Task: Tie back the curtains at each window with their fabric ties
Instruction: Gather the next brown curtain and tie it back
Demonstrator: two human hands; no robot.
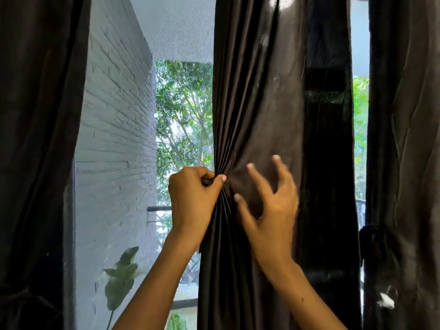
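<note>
Forearms: two bare forearms are rising from the bottom edge toward the middle of the frame, wrists bending toward the fabric.
Left hand: the left hand is gripping the gathered edge of the middle curtain, fingers curling tight and the thumb pressing a bunch of pleats against them.
Right hand: the right hand is hovering just beside that bunch, to its right, fingers spreading wide and bending like a claw over the cloth; it is holding nothing, and it is blurring slightly, so whether the fingertips are touching the fabric cannot be told.
Curtain: the dark, shiny panel is hanging straight from the top of the frame and pinching in at the left hand's grip, folds fanning out above and below.
Fabric tie: none can be picked out for certain.
Writing: no readable lettering is showing.
Flanking curtains: the left curtain and the right curtain are hanging at the frame's edges.
Beyond the window: a grey brick wall, a large-leafed plant, a railing and green trees are showing through a fine mesh screen.
</note>
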